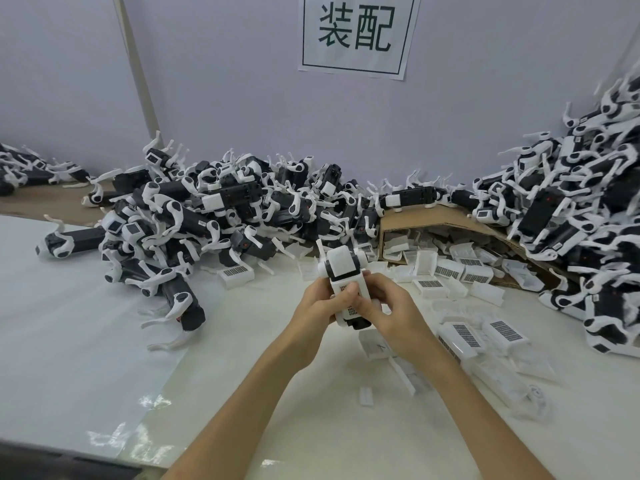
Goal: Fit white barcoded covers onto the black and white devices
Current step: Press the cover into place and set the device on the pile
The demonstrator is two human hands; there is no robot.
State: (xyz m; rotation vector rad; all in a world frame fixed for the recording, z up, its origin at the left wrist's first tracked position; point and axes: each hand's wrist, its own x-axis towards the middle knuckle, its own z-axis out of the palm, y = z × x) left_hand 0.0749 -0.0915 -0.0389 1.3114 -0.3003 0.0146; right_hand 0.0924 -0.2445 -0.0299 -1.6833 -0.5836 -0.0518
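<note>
Gripping one device with left hand and right hand, above worktop.
Fingers curled round its body, thumbs pressed on barcoded cover lying against it. Behind, to right: cardboard box tipped on its side, open toward viewer, holding loose covers; more spilled out across worktop, some just beside right hand. Heaped over box and to both sides of it: devices in tangled piles. On wall above: sign, two printed characters.
</note>
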